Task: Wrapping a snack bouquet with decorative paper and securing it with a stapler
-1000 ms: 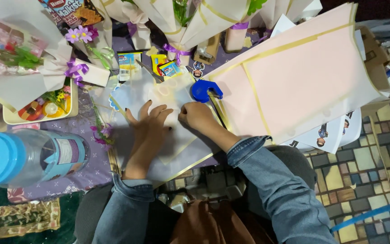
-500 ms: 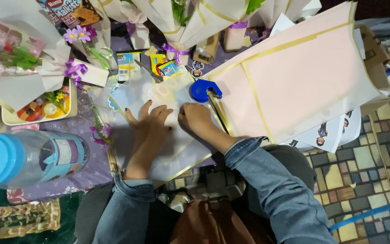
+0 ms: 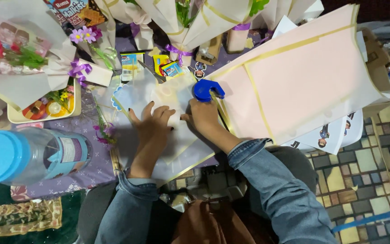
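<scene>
My left hand (image 3: 153,123) lies flat with fingers spread on a white wrapping sheet (image 3: 177,149) with thin gold edges, pressing it down. My right hand (image 3: 203,118) rests beside it on the same sheet, fingers curled, just below a blue tape dispenser (image 3: 207,89) that it touches or nearly touches. Whether it grips the dispenser I cannot tell. A large pink sheet with gold borders (image 3: 301,77) leans at the right of my right hand. Both forearms wear denim sleeves.
A clear jar with a blue lid (image 3: 19,156) stands at the left. Wrapped flower bouquets (image 3: 21,58) and paper cones (image 3: 204,20) line the back. A cream tray of small colourful items (image 3: 46,106), snack packets (image 3: 168,65) and purple flowers (image 3: 86,35) lie nearby. Patterned floor shows at the right.
</scene>
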